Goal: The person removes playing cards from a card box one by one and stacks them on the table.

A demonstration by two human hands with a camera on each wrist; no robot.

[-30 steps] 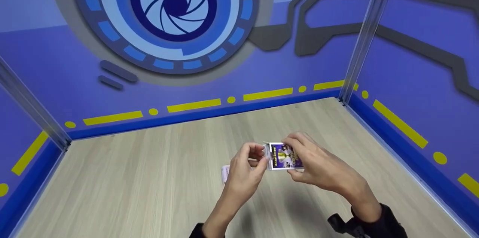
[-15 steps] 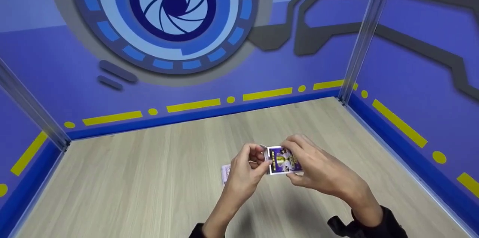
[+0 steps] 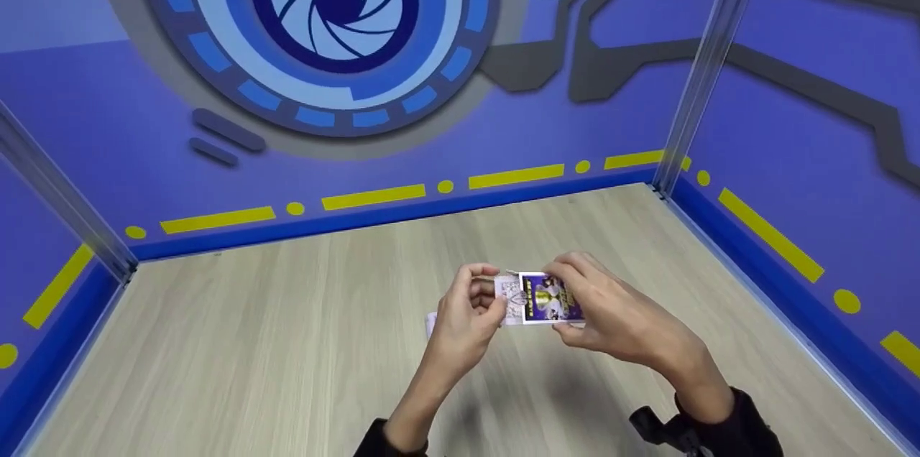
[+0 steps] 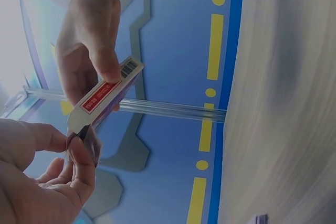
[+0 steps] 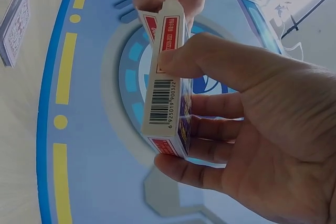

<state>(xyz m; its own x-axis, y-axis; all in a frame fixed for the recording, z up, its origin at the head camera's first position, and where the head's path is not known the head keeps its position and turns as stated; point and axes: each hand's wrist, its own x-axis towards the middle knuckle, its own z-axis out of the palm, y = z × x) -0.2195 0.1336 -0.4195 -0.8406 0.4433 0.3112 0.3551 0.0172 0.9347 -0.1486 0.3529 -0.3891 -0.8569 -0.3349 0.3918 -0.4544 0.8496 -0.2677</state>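
My right hand [image 3: 622, 313] grips a small playing card box [image 3: 552, 299], purple with a gold trophy on its face and white edges. In the right wrist view, thumb and fingers clasp its sides [image 5: 161, 100], beside a barcode. At the box's left end, a pale patterned playing card [image 3: 512, 293] sticks part way out. My left hand [image 3: 466, 324] pinches that card between thumb and fingertips, right at the box's opening [image 4: 79, 129]. How many cards are in the pinch is hidden. Both hands are above the table.
A deck of patterned cards [image 5: 17, 27] lies on the wooden table [image 3: 287, 342], mostly hidden behind my left hand in the head view. Blue and purple panels [image 3: 575, 126] wall the table at the back and sides, with clear posts at the corners.
The pale card now shows out of the box's left end, and my left hand has drawn slightly left with it. The right hand keeps hold of the box.
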